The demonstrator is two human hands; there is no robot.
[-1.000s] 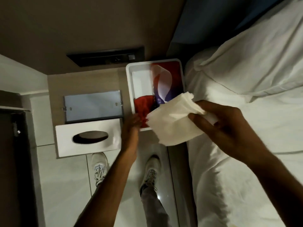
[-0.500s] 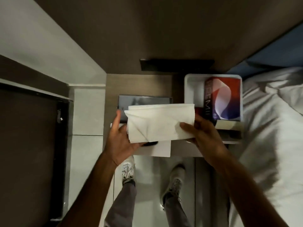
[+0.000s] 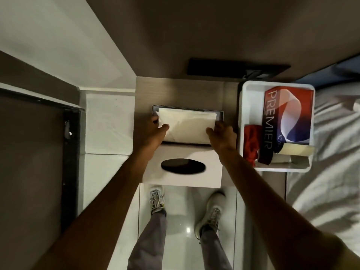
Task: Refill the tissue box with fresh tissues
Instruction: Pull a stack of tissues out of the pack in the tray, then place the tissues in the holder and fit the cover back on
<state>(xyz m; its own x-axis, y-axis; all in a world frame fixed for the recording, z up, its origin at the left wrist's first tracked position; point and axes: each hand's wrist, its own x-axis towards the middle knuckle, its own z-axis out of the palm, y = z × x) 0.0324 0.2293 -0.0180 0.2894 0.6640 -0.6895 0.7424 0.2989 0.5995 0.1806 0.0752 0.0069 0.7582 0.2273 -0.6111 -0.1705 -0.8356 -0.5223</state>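
A stack of white tissues (image 3: 187,126) lies over the grey base tray (image 3: 219,114) of the tissue box on the small bedside table (image 3: 175,90). My left hand (image 3: 153,131) grips the stack's left end and my right hand (image 3: 221,135) grips its right end. The white box cover (image 3: 204,178) with a dark oval slot lies flat on the table just in front of the tray, partly under my forearms. Most of the tray is hidden by the tissues.
A white bin (image 3: 247,123) at the right holds a red-and-blue "PREMIER" tissue pack (image 3: 288,115), a red cloth (image 3: 251,141) and a tape roll (image 3: 296,151). A bed with white sheets (image 3: 335,152) lies to the right. A dark wall panel (image 3: 233,69) sits behind. My shoes stand on the tiled floor.
The tissue stack went from the bin, across to the left, and down onto the base tray. My left hand joined my right on the stack. The view swung left.
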